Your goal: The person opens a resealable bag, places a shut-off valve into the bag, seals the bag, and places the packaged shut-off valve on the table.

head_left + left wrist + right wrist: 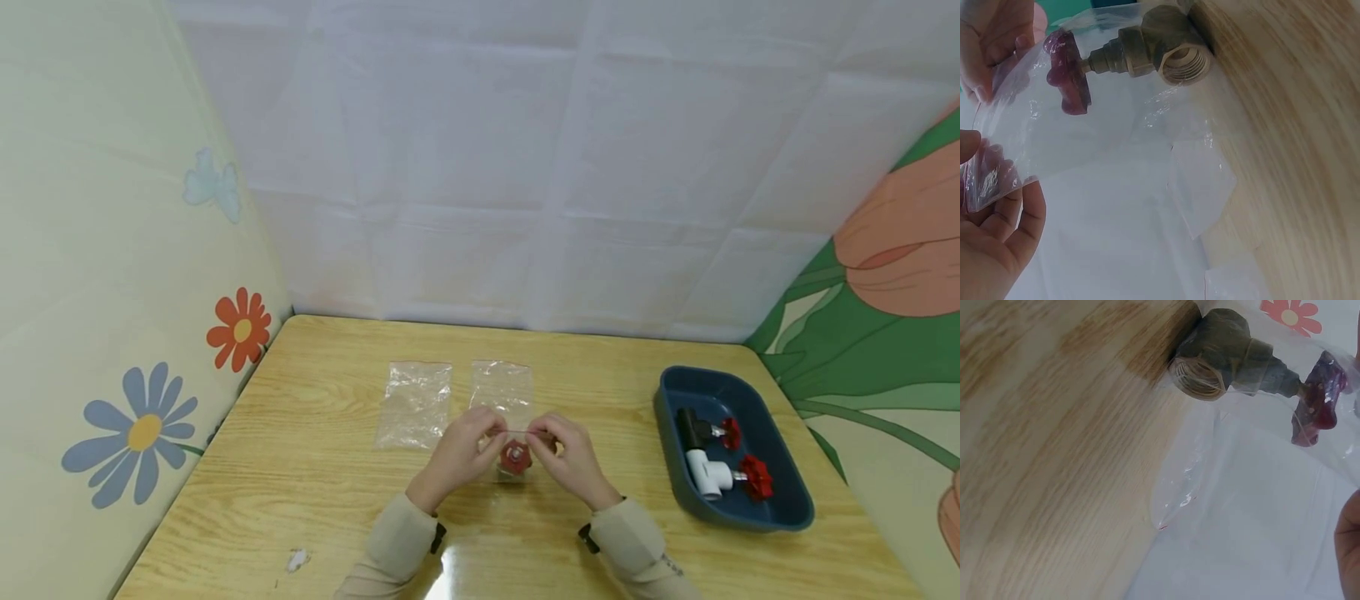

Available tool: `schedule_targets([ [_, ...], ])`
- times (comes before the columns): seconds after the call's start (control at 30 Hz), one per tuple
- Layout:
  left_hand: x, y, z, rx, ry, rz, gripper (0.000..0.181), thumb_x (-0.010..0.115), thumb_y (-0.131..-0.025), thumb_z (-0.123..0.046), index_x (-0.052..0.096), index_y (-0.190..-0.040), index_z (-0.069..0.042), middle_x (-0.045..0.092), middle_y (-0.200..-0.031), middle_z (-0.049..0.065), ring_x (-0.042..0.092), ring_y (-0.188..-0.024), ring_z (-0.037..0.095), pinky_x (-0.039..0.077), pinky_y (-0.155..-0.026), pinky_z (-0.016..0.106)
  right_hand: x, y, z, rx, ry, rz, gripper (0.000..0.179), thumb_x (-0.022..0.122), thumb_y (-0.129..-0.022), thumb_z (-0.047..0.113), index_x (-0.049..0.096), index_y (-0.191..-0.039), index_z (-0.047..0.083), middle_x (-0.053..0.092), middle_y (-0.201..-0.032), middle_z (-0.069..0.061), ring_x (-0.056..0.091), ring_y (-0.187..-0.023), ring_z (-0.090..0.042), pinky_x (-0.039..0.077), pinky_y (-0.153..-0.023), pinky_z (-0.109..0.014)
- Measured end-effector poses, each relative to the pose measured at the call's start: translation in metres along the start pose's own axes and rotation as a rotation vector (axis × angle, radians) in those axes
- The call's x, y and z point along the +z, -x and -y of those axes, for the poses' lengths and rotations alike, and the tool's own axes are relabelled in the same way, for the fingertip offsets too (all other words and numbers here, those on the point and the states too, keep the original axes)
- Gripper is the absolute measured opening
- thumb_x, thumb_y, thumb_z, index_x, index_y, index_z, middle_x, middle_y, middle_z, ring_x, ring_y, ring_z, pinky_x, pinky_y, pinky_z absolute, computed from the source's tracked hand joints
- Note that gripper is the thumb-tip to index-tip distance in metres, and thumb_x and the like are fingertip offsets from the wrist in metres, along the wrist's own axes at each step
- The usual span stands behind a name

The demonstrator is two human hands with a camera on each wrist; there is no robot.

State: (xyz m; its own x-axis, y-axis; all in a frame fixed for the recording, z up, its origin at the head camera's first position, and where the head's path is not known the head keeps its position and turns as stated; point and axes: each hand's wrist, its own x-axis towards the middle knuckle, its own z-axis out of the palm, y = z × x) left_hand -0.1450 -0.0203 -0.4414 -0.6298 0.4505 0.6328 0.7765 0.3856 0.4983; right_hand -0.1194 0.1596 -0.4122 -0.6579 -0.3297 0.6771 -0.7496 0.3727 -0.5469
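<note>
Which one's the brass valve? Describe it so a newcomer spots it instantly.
On the wooden table, look at the middle, just in front of two flat bags. There, inside a raised clear bag, stands the brass valve, red handwheel uppermost. Unlike the black valve and white valve in the blue tray, it is brass-coloured and bagged.

Soft, even light fills the head view, turning the white backdrop cloth (525,167) a pale grey, while a patch of white glare sits on the glossy surface (322,467) at the bottom edge and small glints dot the two flat clear bags (414,408). Both wrist views look dimmer and hazier, the wood grain soft and low in detail, with bright streaks of reflection on the held plastic bag (1116,131) veiling the metal valve (1132,53), beside whose base a dark shadow falls.
</note>
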Motion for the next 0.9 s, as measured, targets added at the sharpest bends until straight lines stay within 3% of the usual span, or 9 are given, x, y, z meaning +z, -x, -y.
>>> schedule_targets([
  [0.33, -0.003, -0.002, -0.003, -0.009, -0.044, 0.076, 0.003, 0.057, -0.084, -0.004, 0.056, -0.082, -0.006, 0.058, -0.080, 0.003, 0.056, -0.076, 0.015, 0.048, -0.069, 0.021, 0.008, 0.014, -0.031, -0.037, 0.050, 0.017, 0.023, 0.063, -0.070, -0.017, 0.059, -0.079, 0.004, 0.055, -0.068, -0.001, 0.045, -0.057, -0.003, 0.041, -0.043, -0.021],
  [0.63, -0.001, -0.002, -0.002, 0.014, -0.068, 0.063, 0.006, 0.058, -0.082, -0.002, 0.054, -0.081, -0.007, 0.057, -0.078, 0.002, 0.055, -0.075, 0.015, 0.047, -0.068, 0.020, 0.009, 0.015, -0.034, -0.030, 0.065, 0.020, 0.020, 0.063, -0.070, -0.014, 0.058, -0.077, 0.004, 0.056, -0.068, -0.002, 0.048, -0.058, -0.005, 0.043, -0.045, -0.021],
  [0.9, -0.003, -0.005, -0.002, 0.004, -0.047, 0.075, 0.004, 0.060, -0.082, -0.005, 0.063, -0.083, -0.008, 0.064, -0.082, 0.000, 0.058, -0.075, 0.012, 0.048, -0.068, 0.019, 0.008, 0.013, -0.031, -0.026, 0.049, 0.033, 0.021, 0.063, -0.070, -0.013, 0.060, -0.078, 0.006, 0.057, -0.070, -0.001, 0.047, -0.056, -0.004, 0.039, -0.043, -0.019],
])
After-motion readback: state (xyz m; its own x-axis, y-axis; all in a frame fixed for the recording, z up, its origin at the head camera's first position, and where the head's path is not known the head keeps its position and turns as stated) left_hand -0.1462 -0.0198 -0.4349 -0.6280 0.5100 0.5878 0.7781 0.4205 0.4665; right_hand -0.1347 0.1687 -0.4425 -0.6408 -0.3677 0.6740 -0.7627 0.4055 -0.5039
